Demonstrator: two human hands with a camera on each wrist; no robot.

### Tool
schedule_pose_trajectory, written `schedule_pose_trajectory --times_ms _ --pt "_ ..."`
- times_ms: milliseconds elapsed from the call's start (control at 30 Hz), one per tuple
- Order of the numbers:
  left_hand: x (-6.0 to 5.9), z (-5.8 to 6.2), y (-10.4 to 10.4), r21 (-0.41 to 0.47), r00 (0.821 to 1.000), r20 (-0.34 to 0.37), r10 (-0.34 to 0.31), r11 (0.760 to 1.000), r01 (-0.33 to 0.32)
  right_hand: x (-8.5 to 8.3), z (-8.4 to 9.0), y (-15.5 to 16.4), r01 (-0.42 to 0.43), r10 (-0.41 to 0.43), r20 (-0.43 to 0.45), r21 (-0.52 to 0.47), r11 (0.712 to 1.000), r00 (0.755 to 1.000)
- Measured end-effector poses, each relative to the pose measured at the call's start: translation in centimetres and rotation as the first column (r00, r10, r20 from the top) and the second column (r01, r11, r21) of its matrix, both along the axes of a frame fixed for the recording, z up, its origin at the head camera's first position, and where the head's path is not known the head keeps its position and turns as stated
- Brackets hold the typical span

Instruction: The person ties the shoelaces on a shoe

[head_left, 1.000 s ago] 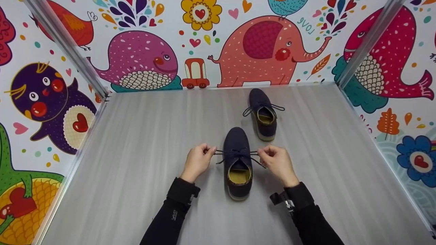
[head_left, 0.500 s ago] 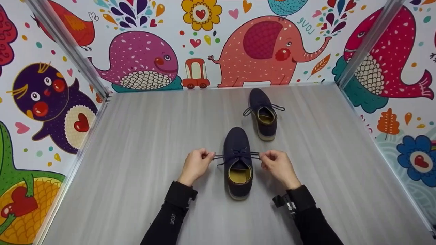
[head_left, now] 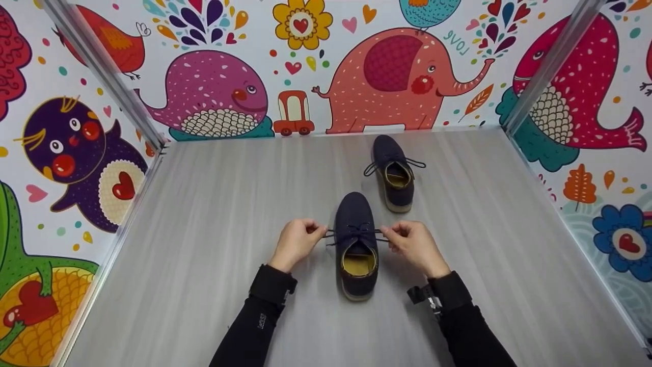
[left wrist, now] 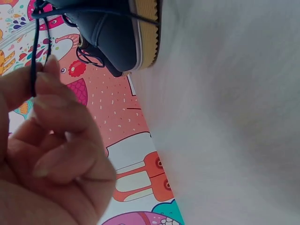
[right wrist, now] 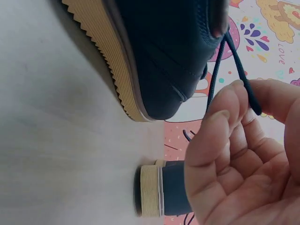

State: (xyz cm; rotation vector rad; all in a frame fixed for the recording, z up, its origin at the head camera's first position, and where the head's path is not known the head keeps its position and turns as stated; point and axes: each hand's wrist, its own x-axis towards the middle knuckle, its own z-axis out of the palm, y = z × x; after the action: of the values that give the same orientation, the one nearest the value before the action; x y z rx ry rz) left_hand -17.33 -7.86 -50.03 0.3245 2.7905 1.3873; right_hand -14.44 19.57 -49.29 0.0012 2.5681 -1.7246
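A navy shoe [head_left: 355,244] with a tan sole stands on the grey table [head_left: 204,214], toe pointing away from me. My left hand [head_left: 298,242] pinches the left end of its dark lace [head_left: 331,233] just left of the shoe. My right hand [head_left: 415,244] pinches the right lace end [head_left: 383,233] on the other side. In the left wrist view the lace [left wrist: 33,61] runs between thumb and forefinger of the left hand [left wrist: 47,140] toward the shoe [left wrist: 117,33]. In the right wrist view the right hand [right wrist: 239,154] pinches the lace [right wrist: 243,84] beside the shoe [right wrist: 159,56].
A second navy shoe [head_left: 393,172] with its laces lying loose stands farther back, near the rear wall; its heel [right wrist: 159,194] shows in the right wrist view. Cartoon-printed walls [head_left: 387,71] enclose the table on the left, back and right.
Both hands have drawn closer in to the shoe while still holding the lace ends, so the stretched lace spans are shorter. The far shoe has not moved.
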Motion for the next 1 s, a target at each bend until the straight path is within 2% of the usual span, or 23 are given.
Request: schedule_pose_trajectory --times_ms 67,133,367,533,667,900,1000 --pt "0.0 -0.1 -0.1 0.006 1.0 -0.028 0.011 1.0 -0.011 0.1 -0.1 0.1 0.003 -0.003 -0.01 0.008 1.0 1.0" --pt "0.2 -0.3 -0.2 0.012 0.998 -0.057 0.025 1.0 -0.024 -0.1 -1.1 0.5 0.005 -0.005 -0.031 0.01 1.0 0.999" --pt "0.8 -1.0 -0.9 0.018 0.988 -0.139 0.063 0.998 -0.061 0.1 -1.7 0.8 0.046 -0.044 -0.075 0.026 0.999 0.996" --pt "1.1 -1.3 -1.1 -0.025 0.987 -0.144 0.076 0.996 -0.08 0.4 -2.1 0.9 0.078 -0.074 -0.09 0.042 0.996 0.993" --pt "1.4 -1.6 -1.2 -0.061 0.983 -0.163 0.088 0.993 -0.099 0.7 -2.4 0.8 0.106 -0.093 -0.132 0.096 0.99 0.987" --pt "1.7 -1.9 -1.3 -0.08 0.982 -0.153 0.108 0.989 -0.121 1.0 -3.1 0.6 0.172 -0.116 -0.239 0.228 0.958 0.964" --pt "1.7 -2.0 -1.3 -0.073 0.982 -0.149 0.116 0.989 -0.128 0.9 -3.2 0.7 0.183 -0.123 -0.248 0.238 0.954 0.961"
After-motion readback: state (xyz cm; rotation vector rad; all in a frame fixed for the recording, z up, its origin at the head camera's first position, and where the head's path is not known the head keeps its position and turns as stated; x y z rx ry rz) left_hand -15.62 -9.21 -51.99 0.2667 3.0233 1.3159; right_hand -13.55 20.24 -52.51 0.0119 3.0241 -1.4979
